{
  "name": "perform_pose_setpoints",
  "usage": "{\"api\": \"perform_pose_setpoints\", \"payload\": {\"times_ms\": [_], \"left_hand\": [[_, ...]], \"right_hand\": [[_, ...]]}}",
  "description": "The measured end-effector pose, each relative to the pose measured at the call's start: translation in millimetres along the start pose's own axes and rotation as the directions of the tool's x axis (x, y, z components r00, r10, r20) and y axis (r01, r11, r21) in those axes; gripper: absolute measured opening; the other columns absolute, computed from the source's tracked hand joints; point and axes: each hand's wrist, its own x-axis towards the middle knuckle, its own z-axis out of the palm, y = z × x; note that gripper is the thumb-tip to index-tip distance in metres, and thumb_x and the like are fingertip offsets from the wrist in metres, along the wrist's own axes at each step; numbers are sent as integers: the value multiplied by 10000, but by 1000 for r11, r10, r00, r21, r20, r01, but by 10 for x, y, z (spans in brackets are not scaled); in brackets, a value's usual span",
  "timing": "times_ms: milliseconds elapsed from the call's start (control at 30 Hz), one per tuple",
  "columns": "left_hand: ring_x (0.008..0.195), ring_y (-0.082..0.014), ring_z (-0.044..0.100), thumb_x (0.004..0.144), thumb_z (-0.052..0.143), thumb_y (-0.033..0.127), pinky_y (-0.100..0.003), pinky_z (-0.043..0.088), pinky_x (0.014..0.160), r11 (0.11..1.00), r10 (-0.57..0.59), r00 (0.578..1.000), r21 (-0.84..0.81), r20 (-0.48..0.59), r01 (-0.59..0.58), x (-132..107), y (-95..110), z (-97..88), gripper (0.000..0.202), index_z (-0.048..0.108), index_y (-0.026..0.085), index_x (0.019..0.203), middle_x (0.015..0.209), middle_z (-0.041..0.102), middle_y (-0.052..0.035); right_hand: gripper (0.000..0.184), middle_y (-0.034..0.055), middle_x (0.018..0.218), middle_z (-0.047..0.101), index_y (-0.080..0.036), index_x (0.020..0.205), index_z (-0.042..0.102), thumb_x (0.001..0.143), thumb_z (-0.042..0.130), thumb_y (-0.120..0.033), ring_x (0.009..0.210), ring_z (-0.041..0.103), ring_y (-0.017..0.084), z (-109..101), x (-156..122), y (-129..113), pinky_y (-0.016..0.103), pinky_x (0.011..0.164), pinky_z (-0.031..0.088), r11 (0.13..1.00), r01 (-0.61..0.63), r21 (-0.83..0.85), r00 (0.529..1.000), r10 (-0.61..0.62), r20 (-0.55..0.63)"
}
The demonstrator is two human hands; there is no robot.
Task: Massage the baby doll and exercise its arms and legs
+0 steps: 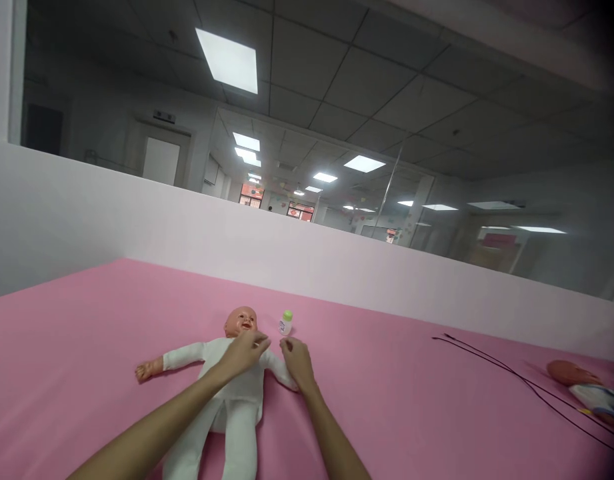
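While both arms reach forward over the pink surface, the baby doll lies face-up on it, head away from the camera, dressed in a white one-piece suit. Doll sits in the lower middle of the view, arms spread to either side.

Left hand is on the doll's upper chest, just below the chin, fingers curled and pinched at the suit's neckline. Looks like a light pinch on the fabric; too small to tell exactly what's between the fingertips.

Right hand rests over the doll's far shoulder and sleeve, fingers loosely bent, touching the suit. Can't tell if it actually grips anything.

1 small bottle with a green cap stands upright just beside the doll's head, near the right hand's fingertips, not touching.

Off to the right: 2 thin black cables across the surface, and a 2nd doll at the edge. White partition wall runs behind.
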Motion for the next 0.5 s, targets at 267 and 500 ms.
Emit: {"api": "perform_pose_setpoints", "payload": {"times_ms": [267,500], "left_hand": [[1300,-236,637,1076,307,627,-285,541,1012,757,-271,963,-618,-1,212,1340,-58,754,588,579,129,1228,1506,543,-245],[1506,-268,452,1016,317,749,-321,444,1175,654,-283,954,-709,96,265,1706,-409,804,739,626,135,1289,1610,468,-218]], "right_hand": [[467,184,1374,692,-134,1349,670,950,439,-206,1270,654,284,-37,813,477,409,1060,496,993,-40,-110,999,37,-24],[639,97,1660,445,-167,1596,437,961,385,-213,1575,335,238,322,1006,823,473,1296,260,981,196,-3,979,-196,58]]}}
